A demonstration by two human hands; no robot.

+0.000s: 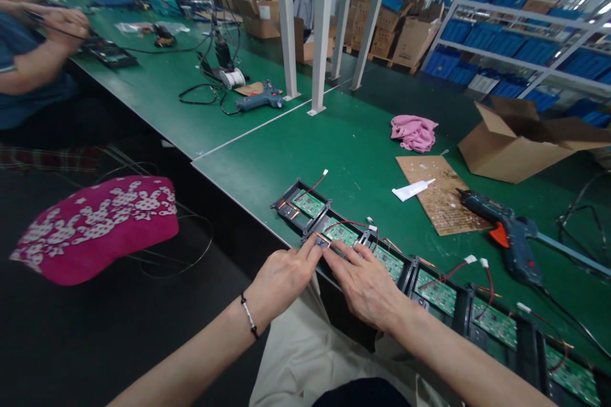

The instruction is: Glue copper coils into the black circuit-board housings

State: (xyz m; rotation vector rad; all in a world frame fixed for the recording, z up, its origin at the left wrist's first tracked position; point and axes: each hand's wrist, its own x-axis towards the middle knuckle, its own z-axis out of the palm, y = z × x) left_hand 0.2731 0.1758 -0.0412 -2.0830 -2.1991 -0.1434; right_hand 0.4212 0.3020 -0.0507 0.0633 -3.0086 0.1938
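Note:
A row of black plastic frames (458,315), each with a green circuit board (436,292) and red wires with white plugs, runs along the near edge of the green table (363,146). My left hand (285,275) and my right hand (365,283) meet at the second frame (334,234) from the left. Fingertips of both press on a small part at that frame's near edge. My left wrist wears a thin bracelet. Neither hand lifts anything clear of the table.
A blue glue gun (513,238) lies on a brown board (442,194) beside a white tube (411,189). A pink cloth (414,132) and an open cardboard box (518,140) sit behind. A co-worker's arm (41,54) works far left. A magenta cushion (98,226) is beside me.

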